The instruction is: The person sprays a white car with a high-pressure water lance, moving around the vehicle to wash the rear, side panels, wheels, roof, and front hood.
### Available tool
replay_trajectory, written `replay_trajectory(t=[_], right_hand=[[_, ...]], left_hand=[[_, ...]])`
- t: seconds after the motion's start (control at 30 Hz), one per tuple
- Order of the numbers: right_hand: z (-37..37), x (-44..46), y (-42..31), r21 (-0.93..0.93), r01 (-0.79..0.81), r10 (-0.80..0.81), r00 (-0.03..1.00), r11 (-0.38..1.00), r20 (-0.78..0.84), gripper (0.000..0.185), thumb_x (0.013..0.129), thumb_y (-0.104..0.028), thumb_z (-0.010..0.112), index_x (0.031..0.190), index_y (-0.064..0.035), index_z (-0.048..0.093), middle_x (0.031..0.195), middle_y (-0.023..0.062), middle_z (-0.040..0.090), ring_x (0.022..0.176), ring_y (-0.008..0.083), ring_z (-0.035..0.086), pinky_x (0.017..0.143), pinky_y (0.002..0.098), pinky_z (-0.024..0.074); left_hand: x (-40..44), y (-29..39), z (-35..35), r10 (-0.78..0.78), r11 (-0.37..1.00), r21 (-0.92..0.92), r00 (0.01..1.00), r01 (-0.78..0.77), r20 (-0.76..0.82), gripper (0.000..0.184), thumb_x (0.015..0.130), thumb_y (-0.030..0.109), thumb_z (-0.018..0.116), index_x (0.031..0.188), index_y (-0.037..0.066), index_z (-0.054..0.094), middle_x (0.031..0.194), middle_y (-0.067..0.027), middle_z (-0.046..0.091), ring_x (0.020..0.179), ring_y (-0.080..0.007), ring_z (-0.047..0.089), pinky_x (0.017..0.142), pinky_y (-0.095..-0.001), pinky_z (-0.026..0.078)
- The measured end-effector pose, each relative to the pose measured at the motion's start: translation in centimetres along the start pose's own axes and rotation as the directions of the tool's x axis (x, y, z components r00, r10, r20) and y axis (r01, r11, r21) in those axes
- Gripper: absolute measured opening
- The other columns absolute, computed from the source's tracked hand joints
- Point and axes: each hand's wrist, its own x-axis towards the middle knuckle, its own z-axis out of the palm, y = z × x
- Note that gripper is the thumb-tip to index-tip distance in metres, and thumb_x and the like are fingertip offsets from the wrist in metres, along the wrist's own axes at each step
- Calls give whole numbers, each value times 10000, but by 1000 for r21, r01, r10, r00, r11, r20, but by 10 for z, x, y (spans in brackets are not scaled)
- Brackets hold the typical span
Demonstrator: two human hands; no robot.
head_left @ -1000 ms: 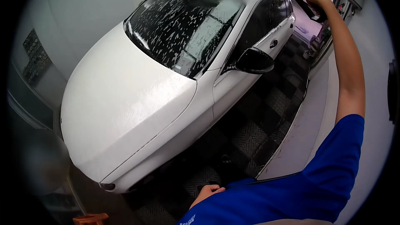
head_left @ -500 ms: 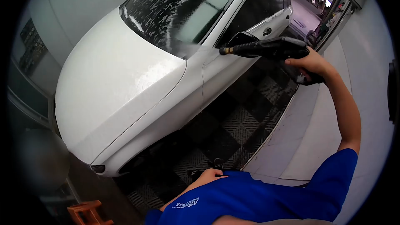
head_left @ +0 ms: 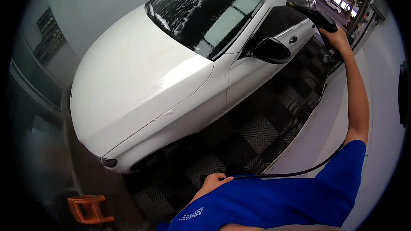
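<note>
My right hand (head_left: 336,42) is raised at the upper right, wrapped round the grip of a black pressure washer gun (head_left: 320,18). The gun's nozzle points left at the roof of a white car (head_left: 141,77), and mist rises there. White suds streak the windshield (head_left: 201,8), which is wet. Low in front of my body, my left hand (head_left: 217,181) is closed on a black hose (head_left: 299,173) that runs right, towards my right arm. The black side mirror (head_left: 272,51) lies below and left of the gun.
Dark checkered floor tiles (head_left: 257,134) run beside the car, bordered by a pale ledge (head_left: 295,149) at right. An orange stool-like object (head_left: 90,208) stands at the lower left. A wall (head_left: 81,13) rises behind the car. Another white car (head_left: 332,4) is outside.
My right hand has lifted the gun up and right, shifting the spray from the windshield's lower corner to the roof. The hose now shows across my front. The view has shifted slightly.
</note>
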Motion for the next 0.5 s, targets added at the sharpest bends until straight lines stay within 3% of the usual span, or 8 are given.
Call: replay_trajectory(t=[0.03, 0.1, 0.13, 0.2, 0.3, 0.43, 0.5], right_hand=[[8, -4, -12, 8, 10, -10, 1000, 1000, 13, 409, 796, -378, 737, 656, -28, 578, 475, 36, 493, 373, 155, 481, 402, 308, 346], [25, -26, -28, 175, -84, 28, 954, 981, 300, 348, 794, -350, 749, 762, -28, 619, 486, 21, 488, 365, 143, 463, 394, 307, 340], [22, -51, -62, 279, -146, 16, 907, 949, 420, 316, 795, -293, 761, 899, -24, 629, 509, 1, 492, 367, 113, 445, 391, 289, 343], [37, -71, -87, 331, -216, -18, 813, 919, 582, 321, 798, -249, 762, 963, -18, 611, 525, -6, 501, 368, 89, 441, 373, 262, 338], [64, -67, -95, 457, -222, -135, 767, 861, 627, 316, 795, -249, 768, 944, -14, 616, 528, -5, 497, 363, 87, 439, 352, 247, 333], [111, -31, -83, 368, -234, -16, 826, 900, 564, 300, 802, -266, 758, 909, -17, 629, 553, 2, 511, 403, 81, 445, 403, 253, 359], [136, -24, -82, 380, -208, -46, 826, 902, 561, 295, 798, -261, 758, 907, -19, 630, 560, 4, 518, 404, 82, 451, 401, 256, 359]], left_hand=[[-3, 2, -6, 8, 999, 37, 1000, -8, -3, 406, 866, 424, 689, 809, 22, 695, 679, -96, 638, 645, -151, 599, 643, -299, 483], [-6, -2, -10, -27, 999, 37, 999, 26, 30, 360, 857, 386, 696, 825, 27, 695, 693, -96, 643, 662, -159, 604, 668, -304, 488], [-6, -7, -11, -38, 999, 25, 999, 38, 25, 360, 857, 386, 696, 825, 27, 695, 693, -96, 643, 662, -159, 604, 668, -304, 488], [0, -9, -15, 29, 999, 22, 995, -31, 96, 288, 840, 323, 699, 841, 35, 694, 703, -87, 651, 679, -158, 610, 675, -304, 489], [10, -10, -26, 89, 996, -26, 995, -88, 53, 266, 826, 303, 699, 870, 41, 700, 720, -96, 661, 691, -163, 619, 676, -305, 491], [28, 5, -40, 88, 995, 56, 995, -86, -49, 365, 830, 393, 705, 896, 34, 712, 774, -136, 683, 742, -210, 662, 694, -317, 510], [42, 14, -47, 81, 991, 111, 993, -72, -80, 380, 836, 397, 686, 931, 31, 714, 817, -162, 692, 779, -250, 677, 709, -331, 517]])
